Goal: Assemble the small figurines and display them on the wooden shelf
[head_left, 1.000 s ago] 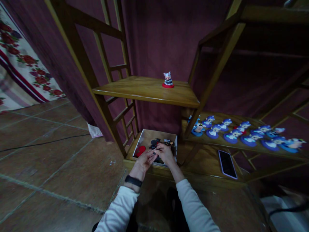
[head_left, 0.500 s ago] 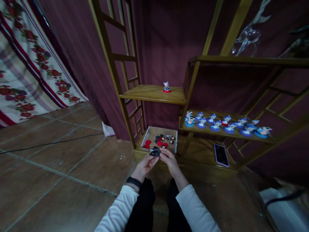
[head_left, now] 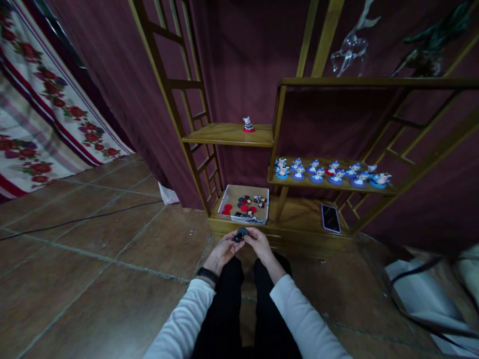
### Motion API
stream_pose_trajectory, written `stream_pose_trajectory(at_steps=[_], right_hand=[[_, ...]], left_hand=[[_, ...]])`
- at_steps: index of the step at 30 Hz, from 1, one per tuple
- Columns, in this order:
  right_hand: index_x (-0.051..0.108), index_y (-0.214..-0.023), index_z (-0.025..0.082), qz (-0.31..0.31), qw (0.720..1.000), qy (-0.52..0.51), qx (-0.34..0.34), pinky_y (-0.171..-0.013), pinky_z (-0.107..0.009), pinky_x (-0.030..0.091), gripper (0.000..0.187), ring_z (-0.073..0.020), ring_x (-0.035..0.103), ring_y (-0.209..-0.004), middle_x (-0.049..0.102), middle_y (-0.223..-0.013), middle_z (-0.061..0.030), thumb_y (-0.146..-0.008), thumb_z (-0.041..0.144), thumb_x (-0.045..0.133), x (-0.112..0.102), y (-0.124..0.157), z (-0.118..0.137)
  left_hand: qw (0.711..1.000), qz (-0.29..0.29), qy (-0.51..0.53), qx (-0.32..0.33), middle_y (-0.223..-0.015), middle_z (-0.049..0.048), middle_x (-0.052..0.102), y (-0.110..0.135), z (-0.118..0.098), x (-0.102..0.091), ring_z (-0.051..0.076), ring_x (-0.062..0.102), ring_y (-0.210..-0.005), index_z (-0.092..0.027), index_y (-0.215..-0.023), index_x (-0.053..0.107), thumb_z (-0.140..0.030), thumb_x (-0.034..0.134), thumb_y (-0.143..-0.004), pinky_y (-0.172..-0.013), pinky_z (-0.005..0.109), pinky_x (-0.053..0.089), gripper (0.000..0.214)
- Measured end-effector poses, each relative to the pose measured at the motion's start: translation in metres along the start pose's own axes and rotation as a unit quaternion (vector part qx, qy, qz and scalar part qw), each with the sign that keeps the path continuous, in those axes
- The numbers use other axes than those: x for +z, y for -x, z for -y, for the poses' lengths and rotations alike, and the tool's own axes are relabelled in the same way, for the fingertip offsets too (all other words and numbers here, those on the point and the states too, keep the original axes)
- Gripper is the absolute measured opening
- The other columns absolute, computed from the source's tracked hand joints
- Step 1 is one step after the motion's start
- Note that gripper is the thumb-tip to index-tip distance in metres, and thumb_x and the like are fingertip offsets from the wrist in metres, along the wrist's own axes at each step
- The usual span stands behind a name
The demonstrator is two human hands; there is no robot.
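My left hand (head_left: 223,250) is closed around a small black figurine (head_left: 237,238). My right hand (head_left: 261,244) pinches a dark round base (head_left: 243,231) against the figurine. The two pieces touch; whether they are joined I cannot tell. Just beyond the hands, a shallow cardboard box (head_left: 248,190) sits on the lowest shelf. Inside it lie several red discs (head_left: 227,207), dark discs and small black figurines (head_left: 261,200).
One figurine on a red base (head_left: 247,125) stands on the upper left shelf (head_left: 224,133). Several blue and white figurines (head_left: 318,174) line the right shelf. A phone (head_left: 331,218) lies below them. A glass deer (head_left: 352,50) stands above. A cable (head_left: 90,216) crosses the tiled floor.
The view has shifted, bringing the shelves higher and more of the right side into sight. Both hands now sit clear of the box's front edge, still holding the figurine and base together.
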State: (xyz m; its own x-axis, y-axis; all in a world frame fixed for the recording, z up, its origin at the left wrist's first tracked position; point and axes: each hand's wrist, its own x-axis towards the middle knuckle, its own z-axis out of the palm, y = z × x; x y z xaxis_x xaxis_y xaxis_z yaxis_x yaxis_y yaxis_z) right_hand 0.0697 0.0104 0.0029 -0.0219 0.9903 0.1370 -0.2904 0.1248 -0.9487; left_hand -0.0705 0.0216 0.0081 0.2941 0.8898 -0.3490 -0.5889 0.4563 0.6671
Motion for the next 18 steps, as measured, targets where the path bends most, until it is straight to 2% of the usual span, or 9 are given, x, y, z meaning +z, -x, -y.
stream_pose_trajectory(at_steps=[5,8,14,18], right_hand=[[0.06,-0.094,0.023,-0.07,0.993,-0.027,0.087,-0.069,-0.033,0.048,0.04,-0.0191,0.061,-0.075,0.067,-0.081,-0.0003,-0.055,0.028,0.07,0.0039,-0.0033,-0.0074],[0.06,-0.095,0.022,-0.057,0.993,-0.027,0.104,-0.066,-0.032,0.048,0.041,-0.02,0.062,-0.077,0.067,-0.084,-0.0014,-0.055,0.028,0.069,0.0039,-0.005,-0.0083],[0.062,-0.091,0.021,-0.044,0.994,-0.016,0.095,-0.073,-0.034,0.048,0.037,-0.0224,0.061,-0.087,0.068,-0.088,-0.0031,-0.054,0.025,0.066,0.0036,-0.0064,-0.0096],[0.062,-0.091,0.02,-0.042,0.993,-0.011,0.113,-0.07,-0.034,0.048,0.037,-0.0219,0.062,-0.082,0.068,-0.088,-0.0034,-0.054,0.023,0.065,0.0028,-0.006,-0.009]], left_hand=[[0.999,-0.041,-0.028,-0.013,-0.069,0.0052,0.067,-0.0061,0.0028,0.0059,0.011,0.064,-0.058,-0.01,-0.081,0.061,-0.002,0.06,-0.07,-0.063,0.022,0.053,0.014],[0.998,-0.057,-0.031,0.007,-0.07,0.0042,0.066,-0.0076,0.005,0.0074,0.011,0.063,-0.057,-0.012,-0.083,0.06,-0.004,0.061,-0.071,-0.062,0.023,0.054,0.015],[0.997,-0.068,-0.041,0.025,-0.072,0.0047,0.066,-0.006,0.0095,0.0083,0.012,0.063,-0.059,-0.012,-0.083,0.06,-0.003,0.059,-0.072,-0.065,0.027,0.055,0.014],[0.996,-0.07,-0.045,0.029,-0.07,0.0044,0.066,-0.0043,0.0104,0.0093,0.013,0.063,-0.058,-0.012,-0.08,0.059,-0.001,0.057,-0.072,-0.066,0.03,0.055,0.014]])
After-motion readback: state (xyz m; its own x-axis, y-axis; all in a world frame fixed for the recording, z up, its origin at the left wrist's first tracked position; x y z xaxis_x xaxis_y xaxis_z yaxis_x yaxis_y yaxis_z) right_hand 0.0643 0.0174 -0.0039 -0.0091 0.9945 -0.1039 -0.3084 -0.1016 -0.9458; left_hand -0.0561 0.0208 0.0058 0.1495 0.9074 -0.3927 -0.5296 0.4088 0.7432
